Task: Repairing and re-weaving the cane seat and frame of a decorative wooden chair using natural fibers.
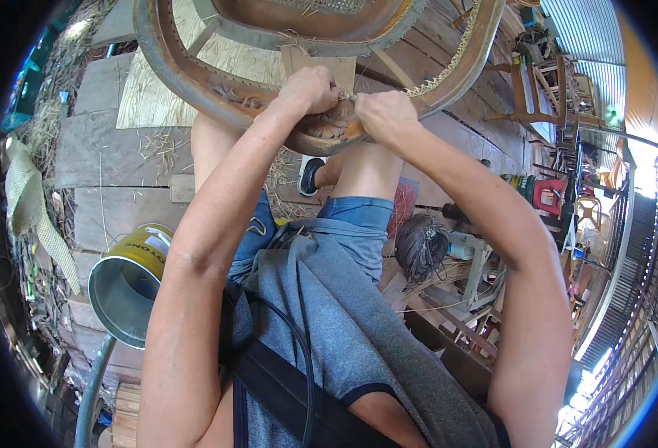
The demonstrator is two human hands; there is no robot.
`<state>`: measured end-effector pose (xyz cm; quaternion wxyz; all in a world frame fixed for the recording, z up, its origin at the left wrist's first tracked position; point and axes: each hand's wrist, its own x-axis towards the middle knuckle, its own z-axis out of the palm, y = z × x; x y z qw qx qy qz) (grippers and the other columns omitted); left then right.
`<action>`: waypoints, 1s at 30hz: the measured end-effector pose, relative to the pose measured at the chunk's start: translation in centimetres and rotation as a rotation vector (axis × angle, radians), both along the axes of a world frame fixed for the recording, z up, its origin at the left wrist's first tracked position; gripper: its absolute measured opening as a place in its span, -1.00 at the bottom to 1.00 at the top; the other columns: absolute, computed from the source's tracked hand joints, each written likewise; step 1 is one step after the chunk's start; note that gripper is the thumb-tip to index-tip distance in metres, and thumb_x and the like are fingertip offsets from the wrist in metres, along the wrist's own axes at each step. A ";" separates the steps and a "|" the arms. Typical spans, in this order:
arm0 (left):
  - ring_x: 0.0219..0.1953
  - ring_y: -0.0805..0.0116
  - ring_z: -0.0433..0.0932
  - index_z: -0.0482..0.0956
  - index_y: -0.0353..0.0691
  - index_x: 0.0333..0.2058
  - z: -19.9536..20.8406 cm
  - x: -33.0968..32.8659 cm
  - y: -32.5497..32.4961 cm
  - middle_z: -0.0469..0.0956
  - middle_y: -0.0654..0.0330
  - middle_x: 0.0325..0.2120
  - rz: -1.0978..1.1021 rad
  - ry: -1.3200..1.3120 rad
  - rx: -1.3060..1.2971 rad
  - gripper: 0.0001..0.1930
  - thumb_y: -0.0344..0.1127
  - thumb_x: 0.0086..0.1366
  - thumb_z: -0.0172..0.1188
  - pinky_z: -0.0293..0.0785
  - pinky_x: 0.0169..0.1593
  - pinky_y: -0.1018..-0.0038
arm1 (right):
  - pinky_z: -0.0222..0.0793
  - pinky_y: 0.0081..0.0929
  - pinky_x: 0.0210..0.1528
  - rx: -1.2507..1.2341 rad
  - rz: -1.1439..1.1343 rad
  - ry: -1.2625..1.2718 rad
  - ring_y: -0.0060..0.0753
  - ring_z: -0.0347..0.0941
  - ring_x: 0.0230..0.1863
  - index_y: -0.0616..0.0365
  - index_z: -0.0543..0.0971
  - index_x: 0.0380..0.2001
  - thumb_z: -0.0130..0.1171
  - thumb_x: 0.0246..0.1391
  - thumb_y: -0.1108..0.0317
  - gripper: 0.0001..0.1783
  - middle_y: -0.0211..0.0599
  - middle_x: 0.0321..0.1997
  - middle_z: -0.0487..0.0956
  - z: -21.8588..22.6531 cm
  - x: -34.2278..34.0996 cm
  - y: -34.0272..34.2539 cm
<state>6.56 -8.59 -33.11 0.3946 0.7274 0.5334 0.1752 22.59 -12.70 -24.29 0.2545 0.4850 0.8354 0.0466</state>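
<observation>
A carved wooden chair frame with a curved rim rests at my knees. Small holes run along its left inner edge, and pale woven cane lines the edge on the right. My left hand is closed at the near inner edge, just above the carved ornament. Close beside it, my right hand is closed over the rim. Whatever the fingers pinch is hidden by the hands. Behind the rim is another oval wooden part of the chair, with a cane panel at its top.
A yellow can stands open at my left, near a rolled strip of woven cane. Cane scraps litter the floorboards by a plywood sheet. At right lie a dark strand coil and several wooden chair frames.
</observation>
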 end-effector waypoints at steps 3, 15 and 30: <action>-0.09 -0.09 0.58 0.68 -0.30 -0.29 -0.2 -0.3 -0.2 0.60 -0.18 -0.22 -0.009 0.004 0.002 -0.68 -0.20 0.13 0.09 0.48 0.04 0.17 | 0.43 -0.29 -0.54 0.055 0.244 -0.045 -0.22 0.59 -0.52 0.13 0.62 -0.47 0.02 0.19 0.28 -0.74 -0.09 -0.56 0.60 -1.7 0.8 1.5; -0.13 -0.09 0.59 0.70 -0.25 -0.33 -0.3 0.0 -0.5 0.61 -0.17 -0.27 0.018 -0.020 0.037 -0.70 -0.23 0.06 0.10 0.49 0.02 0.17 | 0.55 -0.23 -0.37 0.048 0.014 0.153 -0.02 0.64 -0.39 0.29 0.63 -0.41 -0.05 0.09 0.34 -0.70 0.18 -0.38 0.61 -3.9 0.6 2.8; -0.11 0.02 0.59 0.70 -0.16 -0.27 -0.2 -0.4 -0.4 0.64 -0.01 -0.25 -0.028 -0.012 0.024 -0.72 -0.13 0.14 0.20 0.49 0.02 0.22 | 0.51 -0.17 -0.27 -0.041 0.099 -0.004 -0.02 0.62 -0.31 0.11 0.62 -0.39 0.02 0.04 0.32 -0.79 -0.04 -0.42 0.64 3.0 3.0 0.6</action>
